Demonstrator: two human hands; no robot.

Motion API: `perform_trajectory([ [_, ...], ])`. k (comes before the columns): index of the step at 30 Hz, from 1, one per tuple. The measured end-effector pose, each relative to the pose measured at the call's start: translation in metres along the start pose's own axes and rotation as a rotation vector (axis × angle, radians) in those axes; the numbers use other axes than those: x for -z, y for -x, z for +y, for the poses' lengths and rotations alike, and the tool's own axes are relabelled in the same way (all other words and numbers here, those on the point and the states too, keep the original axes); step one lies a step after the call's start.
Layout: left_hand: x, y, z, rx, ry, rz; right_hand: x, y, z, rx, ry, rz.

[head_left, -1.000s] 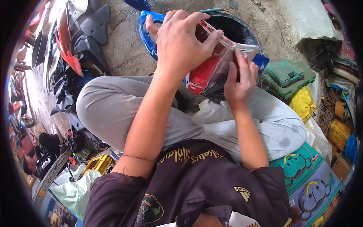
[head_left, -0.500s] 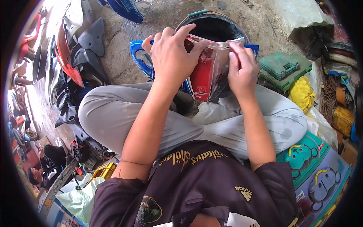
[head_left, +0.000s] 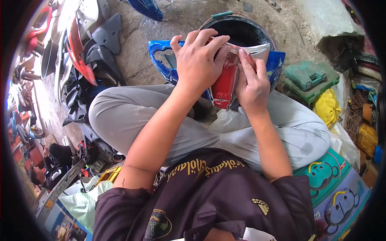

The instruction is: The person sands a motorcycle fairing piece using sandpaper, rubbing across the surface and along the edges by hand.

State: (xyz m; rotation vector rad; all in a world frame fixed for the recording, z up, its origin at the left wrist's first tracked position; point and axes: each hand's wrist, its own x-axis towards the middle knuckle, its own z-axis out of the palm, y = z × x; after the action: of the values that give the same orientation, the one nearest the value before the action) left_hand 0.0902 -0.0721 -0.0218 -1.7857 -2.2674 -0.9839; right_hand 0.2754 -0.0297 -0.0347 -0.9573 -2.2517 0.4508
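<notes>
A glossy body panel (head_left: 223,86), red in the middle and pale along its upper right edge, is held over my crossed legs. Blue winglike parts (head_left: 159,56) stick out at its left and right. My left hand (head_left: 199,62) grips it from the upper left, with fingers curled over the top edge and the thumb near the rim. My right hand (head_left: 252,82) is closed on the upper right edge, thumb and index finger pressed together there. A thin clear layer seems to lie along this edge; its exact kind is hard to tell.
A black bucket (head_left: 241,30) stands just beyond the panel. Green tool cases (head_left: 307,78) and a yellow bag (head_left: 326,106) lie at the right. Red and grey body panels (head_left: 76,56) are piled at the left. Another person (head_left: 54,164) sits at the lower left.
My right hand has shifted inward along the panel's edge, and its fingers are more bent. My left fingers have curled down onto the top edge. The whole view has shifted slightly.
</notes>
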Motion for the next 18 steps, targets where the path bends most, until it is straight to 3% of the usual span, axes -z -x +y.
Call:
perform_trajectory([
  [12,-0.002,0.005,0.003,-0.044,-0.100,-0.028,0.009,0.024,0.003,0.006,0.101,-0.095],
  [18,-0.003,0.008,0.013,0.034,-0.118,-0.039,-0.002,0.001,0.011,0.071,-0.001,0.116],
])
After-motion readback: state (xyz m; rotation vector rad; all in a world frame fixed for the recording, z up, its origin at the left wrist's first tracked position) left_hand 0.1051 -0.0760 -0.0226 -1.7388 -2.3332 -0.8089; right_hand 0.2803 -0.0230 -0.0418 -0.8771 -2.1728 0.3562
